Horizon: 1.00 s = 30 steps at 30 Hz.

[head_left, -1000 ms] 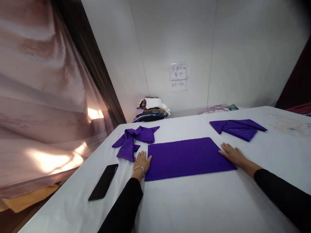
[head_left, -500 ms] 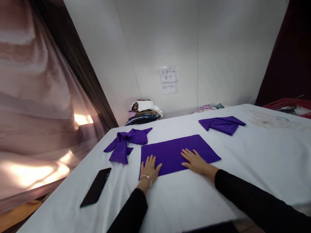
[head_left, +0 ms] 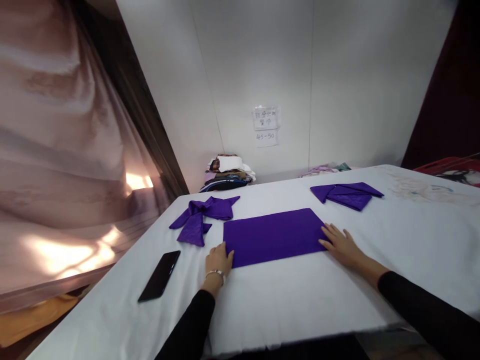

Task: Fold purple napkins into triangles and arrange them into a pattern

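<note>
A purple cloth napkin (head_left: 273,237), folded into a flat oblong, lies on the white-covered table in front of me. At its near left corner is my left hand (head_left: 218,261), palm down, with the thumb apart from the fingers and touching the edge. My right hand (head_left: 342,246) reaches over the right edge, its fingers stretched out and their tips on the cloth. Neither hand lifts anything. To the left lies a knotted purple cloth (head_left: 202,215) with spread ends. A second folded purple cloth (head_left: 347,194) with pointed corners rests at the back right.
A dark phone (head_left: 160,276) lies on the white tablecloth (head_left: 300,305) at the left. Behind the table stand a stack of folded fabrics (head_left: 228,175) and a low pinkish pile (head_left: 320,170). Handwritten paper signs (head_left: 267,125) hang on the wall. A pink curtain (head_left: 56,150) borders the left side.
My hands have moved apart, from lying on the napkin out to its left and right edges. The napkin's right edge now sits nearly beneath my right fingertips. The view has shifted slightly.
</note>
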Available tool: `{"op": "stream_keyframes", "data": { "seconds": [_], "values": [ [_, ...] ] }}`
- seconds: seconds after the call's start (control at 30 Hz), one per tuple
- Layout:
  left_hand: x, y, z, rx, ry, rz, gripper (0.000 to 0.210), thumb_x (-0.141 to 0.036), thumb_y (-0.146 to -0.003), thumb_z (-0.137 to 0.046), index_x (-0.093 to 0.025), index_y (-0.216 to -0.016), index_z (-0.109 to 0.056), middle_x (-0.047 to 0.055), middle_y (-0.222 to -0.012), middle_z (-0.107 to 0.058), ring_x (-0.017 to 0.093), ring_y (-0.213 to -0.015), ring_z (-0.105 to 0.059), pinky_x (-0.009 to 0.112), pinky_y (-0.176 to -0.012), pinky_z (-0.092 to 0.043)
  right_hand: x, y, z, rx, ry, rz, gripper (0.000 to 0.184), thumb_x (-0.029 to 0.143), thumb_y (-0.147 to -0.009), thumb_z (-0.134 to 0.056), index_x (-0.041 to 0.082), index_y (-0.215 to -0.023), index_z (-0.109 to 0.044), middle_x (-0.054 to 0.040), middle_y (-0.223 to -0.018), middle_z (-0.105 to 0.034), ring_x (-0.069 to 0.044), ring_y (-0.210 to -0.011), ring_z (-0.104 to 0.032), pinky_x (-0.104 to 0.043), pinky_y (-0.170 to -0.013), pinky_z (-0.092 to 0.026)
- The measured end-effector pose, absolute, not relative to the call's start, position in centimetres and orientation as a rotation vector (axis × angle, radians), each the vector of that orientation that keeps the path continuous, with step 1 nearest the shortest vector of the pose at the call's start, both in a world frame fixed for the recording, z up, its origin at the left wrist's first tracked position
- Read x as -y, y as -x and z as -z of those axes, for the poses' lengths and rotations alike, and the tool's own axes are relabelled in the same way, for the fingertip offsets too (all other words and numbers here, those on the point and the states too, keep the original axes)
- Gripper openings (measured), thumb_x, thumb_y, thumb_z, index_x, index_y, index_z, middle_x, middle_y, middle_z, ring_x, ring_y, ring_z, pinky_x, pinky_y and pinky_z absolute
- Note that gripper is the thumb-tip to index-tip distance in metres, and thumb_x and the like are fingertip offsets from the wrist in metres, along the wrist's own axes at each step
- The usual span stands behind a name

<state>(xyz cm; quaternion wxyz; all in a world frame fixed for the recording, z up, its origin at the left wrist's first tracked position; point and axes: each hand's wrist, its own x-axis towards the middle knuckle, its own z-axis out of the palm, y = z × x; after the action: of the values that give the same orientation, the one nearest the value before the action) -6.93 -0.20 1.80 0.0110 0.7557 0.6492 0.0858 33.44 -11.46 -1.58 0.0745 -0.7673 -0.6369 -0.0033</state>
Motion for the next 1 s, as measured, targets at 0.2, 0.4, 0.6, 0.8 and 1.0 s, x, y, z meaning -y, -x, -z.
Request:
{"op": "stream_keyframes", "data": {
  "seconds": [0.2,0.4,0.6,0.8,1.0],
  "values": [
    [-0.6,5.4,-2.3,-2.032,-2.018,-0.442,0.050,-0.029,-0.079,-0.053,-0.014,-0.125,-0.042,0.016,-0.123,-0.052,0.026,-0.109,-0.052,0.035,-0.089,-0.040,10.4,-25.5,0.9,2.298,1.811,-0.227,0.066,0.061,-0.087,-0.021,0.021,-0.139,-0.029,-0.0072,-0.145,-0.025,-0.024,-0.134,-0.015,-0.050,-0.107,-0.008],
    [-2.2,6.4,-1.7,-1.988,-1.720,-0.519,0.061,-0.028,-0.071,-0.064,-0.009,-0.124,-0.041,0.018,-0.110,-0.061,0.027,-0.103,-0.058,0.033,-0.082,-0.044,10.2,-24.6,1.5,2.305,1.765,-0.299,0.065,0.059,-0.088,-0.022,0.020,-0.138,-0.033,-0.0086,-0.146,-0.025,-0.025,-0.134,-0.016,-0.051,-0.106,-0.009],
    [-1.5,7.6,-1.2,-1.818,-1.484,-0.695,0.063,-0.025,-0.067,-0.069,-0.011,-0.123,-0.043,0.009,-0.088,-0.068,0.021,-0.080,-0.065,0.027,-0.065,-0.049,10.5,-24.7,1.5,2.306,1.784,-0.256,0.062,0.057,-0.088,-0.024,0.020,-0.137,-0.035,-0.0101,-0.144,-0.027,-0.027,-0.133,-0.019,-0.052,-0.105,-0.010],
    [0.5,6.9,-2.3,-1.591,-1.384,-0.856,0.063,-0.022,-0.069,-0.068,-0.012,-0.125,-0.041,0.001,-0.070,-0.066,0.015,-0.066,-0.064,0.024,-0.063,-0.049,10.3,-19.5,0.1,2.401,1.634,-0.342,0.067,0.050,-0.084,-0.040,0.016,-0.140,-0.027,-0.0125,-0.143,-0.029,-0.028,-0.132,-0.022,-0.052,-0.106,-0.010],
    [3.7,6.0,-4.2,-1.317,-1.356,-1.084,0.070,-0.034,-0.062,-0.072,-0.014,-0.123,-0.045,-0.010,-0.051,-0.045,0.007,-0.044,-0.046,0.019,-0.046,-0.038,10.6,-12.2,-0.4,2.343,1.406,-0.346,0.081,0.042,-0.078,-0.052,0.015,-0.143,-0.011,-0.0126,-0.145,-0.025,-0.025,-0.133,-0.021,-0.049,-0.107,-0.009]
  ]
}}
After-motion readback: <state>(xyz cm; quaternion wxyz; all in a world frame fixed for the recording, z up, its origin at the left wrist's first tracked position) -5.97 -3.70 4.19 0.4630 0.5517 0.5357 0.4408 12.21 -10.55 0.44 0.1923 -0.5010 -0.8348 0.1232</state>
